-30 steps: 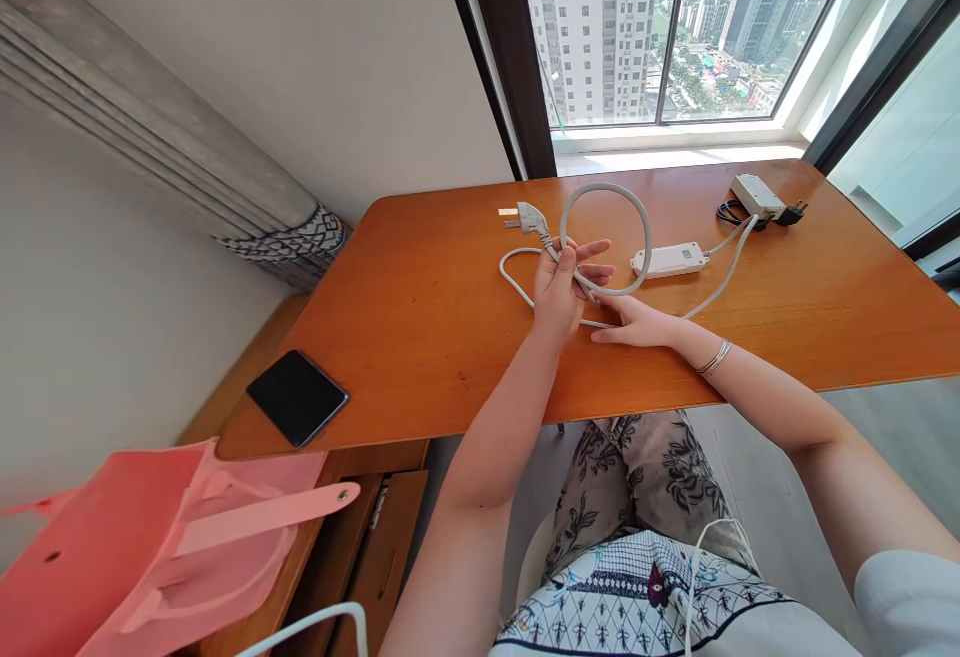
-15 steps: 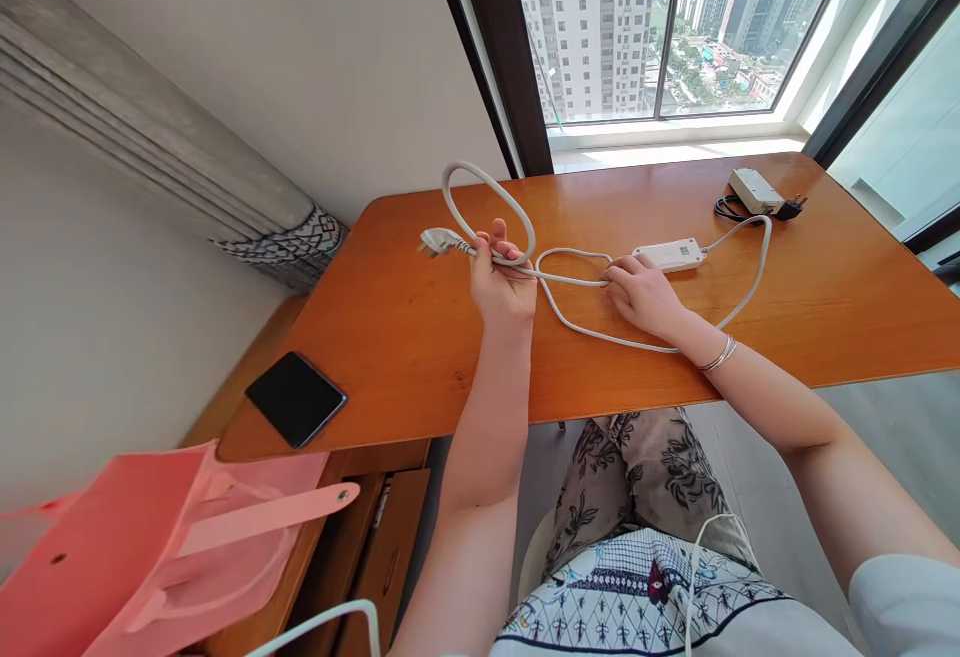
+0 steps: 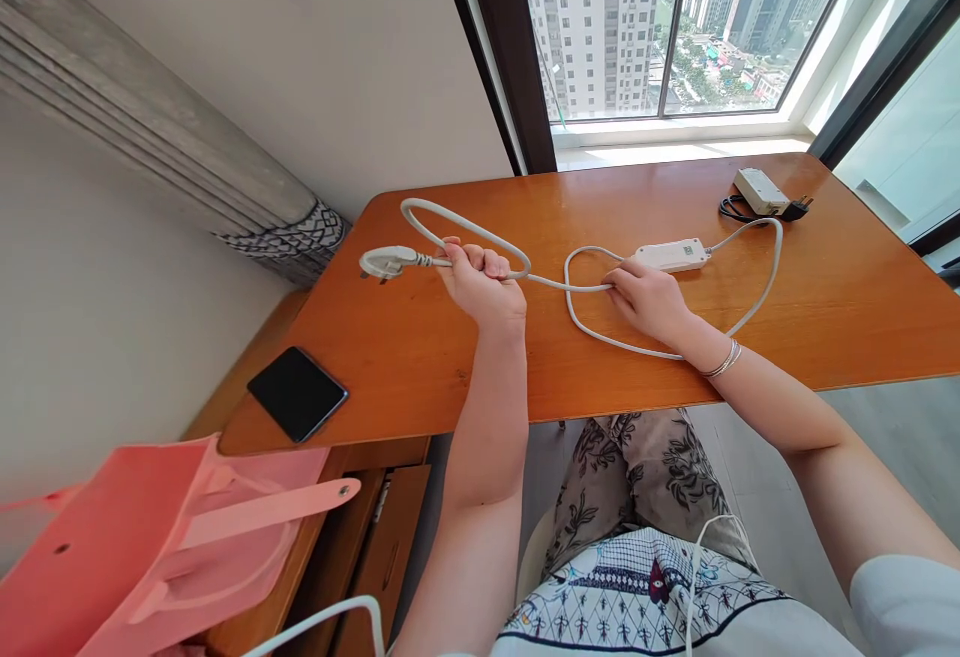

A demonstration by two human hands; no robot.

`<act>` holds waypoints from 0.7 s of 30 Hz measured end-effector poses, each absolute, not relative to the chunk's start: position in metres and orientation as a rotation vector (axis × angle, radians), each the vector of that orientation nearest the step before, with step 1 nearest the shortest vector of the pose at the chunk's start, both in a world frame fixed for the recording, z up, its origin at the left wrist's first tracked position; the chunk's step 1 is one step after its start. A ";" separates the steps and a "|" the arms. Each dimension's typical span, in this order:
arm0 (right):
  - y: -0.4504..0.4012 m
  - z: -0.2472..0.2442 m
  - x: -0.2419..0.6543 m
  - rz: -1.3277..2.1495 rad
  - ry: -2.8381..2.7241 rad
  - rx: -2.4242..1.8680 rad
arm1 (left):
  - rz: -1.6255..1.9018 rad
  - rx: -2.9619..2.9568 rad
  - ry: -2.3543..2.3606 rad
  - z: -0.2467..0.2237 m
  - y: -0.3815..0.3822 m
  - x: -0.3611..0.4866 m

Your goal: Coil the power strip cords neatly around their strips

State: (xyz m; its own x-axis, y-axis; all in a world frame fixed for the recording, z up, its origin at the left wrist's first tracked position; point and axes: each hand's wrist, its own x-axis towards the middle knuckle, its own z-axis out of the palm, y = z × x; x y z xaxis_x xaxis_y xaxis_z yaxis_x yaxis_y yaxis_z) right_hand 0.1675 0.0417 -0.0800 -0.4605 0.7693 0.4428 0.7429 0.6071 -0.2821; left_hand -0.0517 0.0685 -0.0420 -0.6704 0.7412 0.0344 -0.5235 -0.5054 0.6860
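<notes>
A white power cord lies in loops over the wooden table, joined to a small white power strip. My left hand is closed around the cord a little behind its white plug, which points left with its prongs downward. One loop of cord rises above that fist. Farther right, my right hand pinches the same cord between thumb and fingers, just in front of the power strip. A straight stretch of cord runs between the two hands.
At the back right sits a white adapter box with a black cord and plug. A dark phone lies near the table's left front edge. Below it is a pink bag; a window stands behind the table.
My left hand has moved left and closed into a fist, carrying the plug leftward. The raised loop has flattened and stretched left. My right hand stays nearly in place.
</notes>
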 end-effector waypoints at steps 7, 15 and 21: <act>0.060 -0.086 0.179 0.085 -2.090 -1.334 | 2.232 0.411 0.813 -0.036 0.062 -0.038; 0.054 -0.099 0.161 0.871 -1.774 -0.982 | 2.308 0.451 0.856 -0.033 0.061 -0.043; 0.039 -0.089 0.151 1.283 -1.683 -0.884 | 2.270 0.315 0.854 -0.040 0.070 -0.056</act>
State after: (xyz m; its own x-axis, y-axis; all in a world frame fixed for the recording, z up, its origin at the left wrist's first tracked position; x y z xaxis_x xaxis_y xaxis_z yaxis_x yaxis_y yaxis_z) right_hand 0.1507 0.0390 -0.0889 -0.4144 0.8895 0.1926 0.0502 0.2336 -0.9710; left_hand -0.0559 0.0698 -0.0403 -0.7381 0.6746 -0.0126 -0.5155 -0.5517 0.6557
